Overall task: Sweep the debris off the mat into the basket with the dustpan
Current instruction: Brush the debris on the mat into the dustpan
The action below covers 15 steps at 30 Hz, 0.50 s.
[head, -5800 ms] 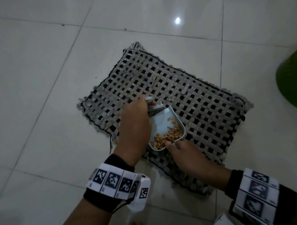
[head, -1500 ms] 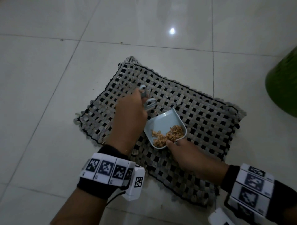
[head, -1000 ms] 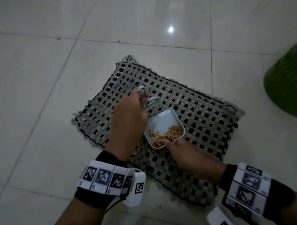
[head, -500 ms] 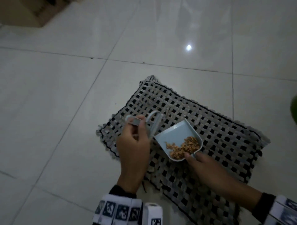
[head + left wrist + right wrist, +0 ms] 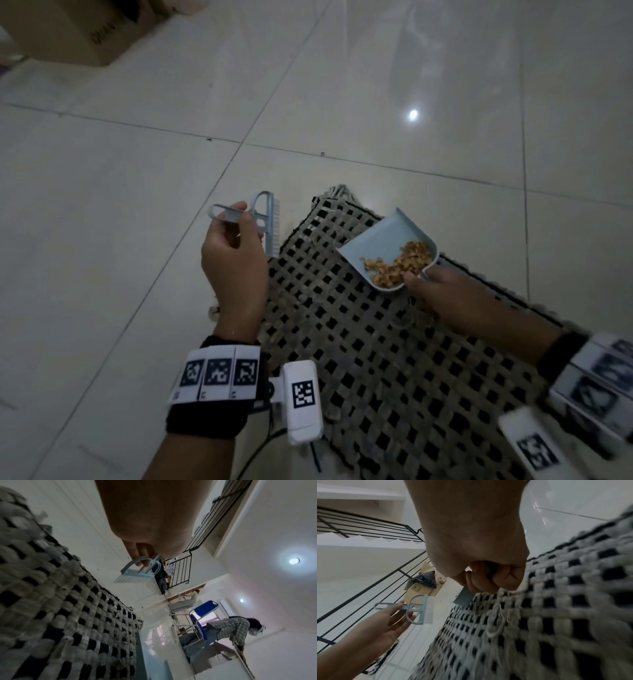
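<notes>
A grey-and-black woven mat [image 5: 376, 342] lies on the tiled floor. My right hand [image 5: 416, 279] grips the handle of a pale blue dustpan [image 5: 387, 240], held over the mat's far end. Brown debris [image 5: 400, 265] is piled at the pan's handle end. My left hand [image 5: 241, 219] pinches the handle of a small pale blue brush [image 5: 269, 222], held over the bare floor just left of the mat, bristles to the right. The right wrist view shows my fingers [image 5: 488, 577] curled round the handle and the brush [image 5: 419, 609] at the left. No basket is in view.
A cardboard box [image 5: 68, 27] stands on the floor at the far left. White floor tiles [image 5: 102, 240] surround the mat. In the left wrist view a person in a plaid shirt [image 5: 229, 628] bends near a blue chair [image 5: 204, 611] across the room.
My left hand has carried the brush left, off the mat and away from the dustpan. The right hand has raised the loaded dustpan. The view has swung left, and the green container has left the frame.
</notes>
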{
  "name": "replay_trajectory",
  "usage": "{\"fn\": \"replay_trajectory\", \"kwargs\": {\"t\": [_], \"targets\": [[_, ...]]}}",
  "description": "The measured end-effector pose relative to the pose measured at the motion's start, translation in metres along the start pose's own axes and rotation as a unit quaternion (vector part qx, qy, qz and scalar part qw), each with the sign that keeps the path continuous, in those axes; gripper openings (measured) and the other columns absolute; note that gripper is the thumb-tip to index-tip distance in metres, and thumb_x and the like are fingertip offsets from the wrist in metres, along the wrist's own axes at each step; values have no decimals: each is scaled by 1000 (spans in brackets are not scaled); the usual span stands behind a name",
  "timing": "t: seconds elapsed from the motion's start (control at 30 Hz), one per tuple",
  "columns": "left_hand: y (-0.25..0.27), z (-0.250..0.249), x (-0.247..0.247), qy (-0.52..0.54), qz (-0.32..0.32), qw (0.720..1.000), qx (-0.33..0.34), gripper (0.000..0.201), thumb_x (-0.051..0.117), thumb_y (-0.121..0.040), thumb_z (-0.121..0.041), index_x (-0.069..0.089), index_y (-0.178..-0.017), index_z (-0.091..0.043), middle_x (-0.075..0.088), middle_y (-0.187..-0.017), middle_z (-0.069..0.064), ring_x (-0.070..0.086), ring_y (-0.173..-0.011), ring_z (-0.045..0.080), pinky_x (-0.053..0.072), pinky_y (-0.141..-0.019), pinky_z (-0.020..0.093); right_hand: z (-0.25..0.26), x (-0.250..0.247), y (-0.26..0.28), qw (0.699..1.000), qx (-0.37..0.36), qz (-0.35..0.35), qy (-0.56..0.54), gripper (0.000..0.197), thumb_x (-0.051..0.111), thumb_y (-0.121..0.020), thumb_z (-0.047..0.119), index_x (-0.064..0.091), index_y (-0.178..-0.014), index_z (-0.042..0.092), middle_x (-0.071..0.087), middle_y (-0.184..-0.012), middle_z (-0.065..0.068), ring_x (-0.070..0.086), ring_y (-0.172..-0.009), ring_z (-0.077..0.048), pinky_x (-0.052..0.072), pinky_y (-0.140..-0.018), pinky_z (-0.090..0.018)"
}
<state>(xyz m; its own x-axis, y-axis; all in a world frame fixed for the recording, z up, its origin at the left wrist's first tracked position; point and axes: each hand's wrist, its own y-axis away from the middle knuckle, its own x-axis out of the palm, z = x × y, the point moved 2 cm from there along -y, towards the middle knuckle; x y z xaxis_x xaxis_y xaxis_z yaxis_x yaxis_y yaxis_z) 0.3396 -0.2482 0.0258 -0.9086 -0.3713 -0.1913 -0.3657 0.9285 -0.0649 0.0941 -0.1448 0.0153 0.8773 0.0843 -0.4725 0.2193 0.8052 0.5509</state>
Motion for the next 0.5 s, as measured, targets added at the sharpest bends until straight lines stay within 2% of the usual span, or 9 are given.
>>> {"fn": "replay_trajectory", "kwargs": {"t": [0.1,0.13,0.2,0.27,0.37,0.43,0.5], "targets": [[-18,-7,26,-40,38,998,39,22,56,-100,-34,67,-117,-25,72,-101,-8,68,-92,4,56,-78,20,27,-19,-38,999,9,8,36,33,44,-99,42,56,-82,17,54,-65,1,47,-49,-11,34,-44,-21],[-24,-9,35,-53,46,996,47,22,57,-100,-33,67,-118,-25,71,-102,-10,67,-93,2,56,-78,18,36,-26,-49,999,12,10,42,35,44,-99,41,54,-78,15,52,-63,-2,44,-45,-13,32,-40,-20],[-43,-13,56,-66,59,995,54,22,58,-99,-30,67,-118,-25,70,-102,-13,66,-94,0,56,-83,22,53,-38,-73,998,14,14,53,33,42,-98,38,53,-81,11,50,-64,-5,39,-44,-14,28,-35,-19],[-62,-14,77,-76,68,994,48,21,58,-98,-30,67,-117,-26,71,-101,-11,67,-94,3,58,-86,31,68,-47,-94,998,23,22,52,32,37,-98,40,49,-89,11,46,-67,-6,31,-45,-15,23,-36,-18],[-90,-13,103,-96,74,993,15,24,54,-98,-31,69,-116,-27,72,-100,-8,68,-93,10,58,-87,41,83,-57,-122,998,11,10,59,34,29,-101,38,44,-89,11,38,-64,-6,25,-45,-15,20,-34,-14],[-107,-16,117,-127,80,988,39,27,50,-100,-32,69,-119,-25,72,-103,-5,67,-95,13,56,-90,40,87,-60,-143,996,-2,-1,87,34,28,-102,32,44,-85,8,39,-64,-9,26,-44,-16,22,-34,-15],[-122,-20,127,-173,94,974,109,30,47,-102,-30,67,-121,-21,72,-108,0,66,-99,16,53,-90,30,86,-58,-159,992,0,2,129,34,30,-103,23,44,-75,8,44,-67,-13,29,-45,-17,26,-38,-22]]}}
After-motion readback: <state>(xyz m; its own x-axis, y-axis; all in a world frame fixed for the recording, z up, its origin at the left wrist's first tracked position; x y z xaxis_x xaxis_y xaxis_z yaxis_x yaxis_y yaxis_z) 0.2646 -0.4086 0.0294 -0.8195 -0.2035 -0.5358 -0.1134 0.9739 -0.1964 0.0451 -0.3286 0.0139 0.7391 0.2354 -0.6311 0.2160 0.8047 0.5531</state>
